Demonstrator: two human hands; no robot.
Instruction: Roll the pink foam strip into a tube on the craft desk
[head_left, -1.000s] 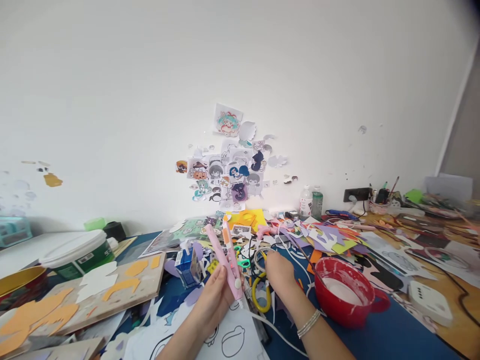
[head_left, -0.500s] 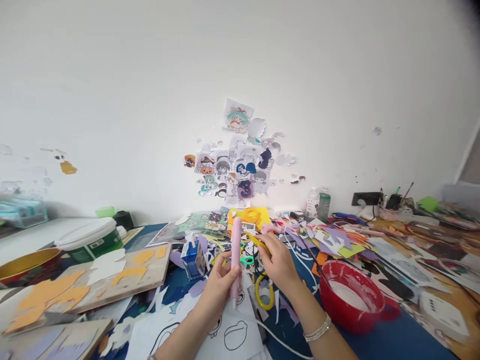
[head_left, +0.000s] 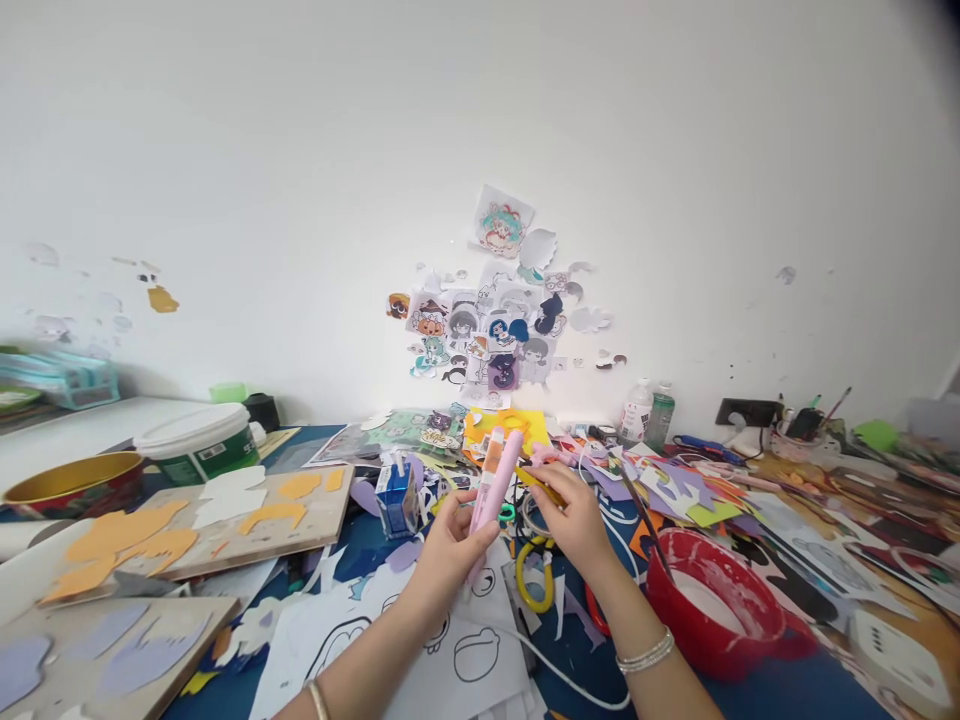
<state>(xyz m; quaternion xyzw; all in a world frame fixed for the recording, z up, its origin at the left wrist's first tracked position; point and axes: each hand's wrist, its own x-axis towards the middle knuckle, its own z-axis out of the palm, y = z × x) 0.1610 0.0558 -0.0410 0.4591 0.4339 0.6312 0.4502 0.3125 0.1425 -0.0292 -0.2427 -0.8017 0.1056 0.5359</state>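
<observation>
My left hand (head_left: 459,535) is wrapped round a pink hair straightener (head_left: 499,480), which tilts up to the right; an orange patch shows between its slim arms. A white cord (head_left: 551,668) runs across the paper below it. My right hand (head_left: 574,510) is closed on a slim yellow tool (head_left: 541,486), partly hidden by the fingers, so its kind is unclear. Below that hand lies a yellow loop handle (head_left: 534,590) among paper scraps. Under my left wrist are white sheets with black line drawings (head_left: 480,655).
A red pot (head_left: 720,590) with white paste stands right. Left are boards with orange cutouts (head_left: 300,510), a white-lidded tub (head_left: 199,440) and a blue carton (head_left: 396,498). Coloured scraps (head_left: 660,480) and two bottles (head_left: 649,412) lie toward the wall. A white power strip (head_left: 896,655) sits far right.
The hair straightener has turned from upright to leaning right, showing its side. My right hand with the yellow tool has moved slightly right. The view has shifted a little left.
</observation>
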